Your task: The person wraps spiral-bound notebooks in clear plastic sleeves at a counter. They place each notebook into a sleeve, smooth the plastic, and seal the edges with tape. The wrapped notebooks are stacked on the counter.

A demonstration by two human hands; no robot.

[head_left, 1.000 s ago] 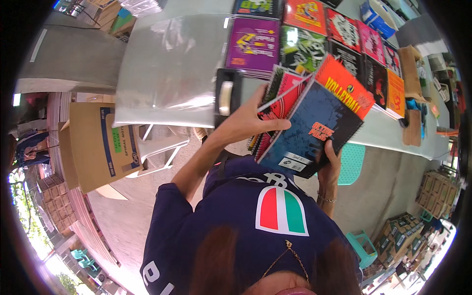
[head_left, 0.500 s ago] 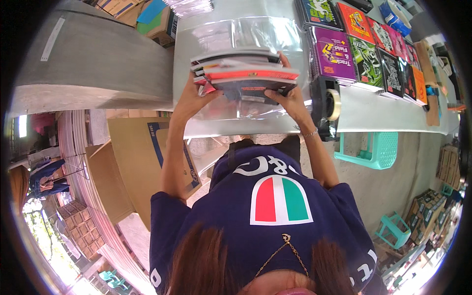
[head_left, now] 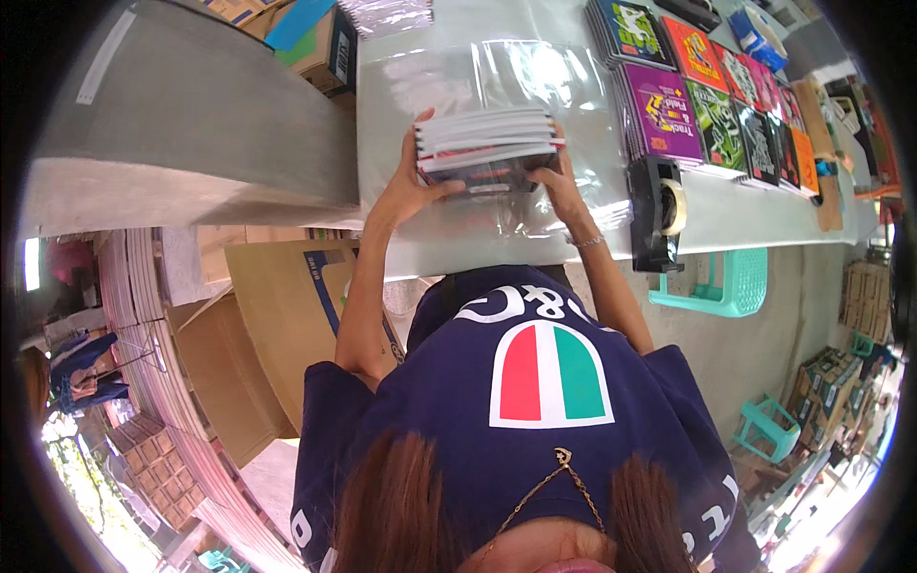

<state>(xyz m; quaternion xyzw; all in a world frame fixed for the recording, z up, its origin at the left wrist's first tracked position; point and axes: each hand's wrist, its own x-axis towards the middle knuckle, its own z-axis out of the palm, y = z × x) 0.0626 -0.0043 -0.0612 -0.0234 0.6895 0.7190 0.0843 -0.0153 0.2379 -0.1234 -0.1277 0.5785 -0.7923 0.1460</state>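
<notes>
Well left of the pale grey table [head_left: 755, 215], small brown cardboard cartons [head_left: 158, 468] are stacked; nearer it stands a smooth grey concrete block [head_left: 210, 124], then a large open brown cardboard box [head_left: 287, 325] beside its near edge. Over the table's left part, where glossy clear plastic [head_left: 573, 105] covers it, the left hand [head_left: 418, 186] and right hand [head_left: 559, 186] pinch opposite ends of a stack of dark-covered, white-paged notebooks [head_left: 489, 143], thumbs in front; contact with the surface cannot be told. A black tape dispenser [head_left: 656, 215] sits at the table's near edge, a mint-green plastic stool [head_left: 716, 286] below it, and bright-covered spiral notebooks [head_left: 716, 119] in rows across the table's right part.
</notes>
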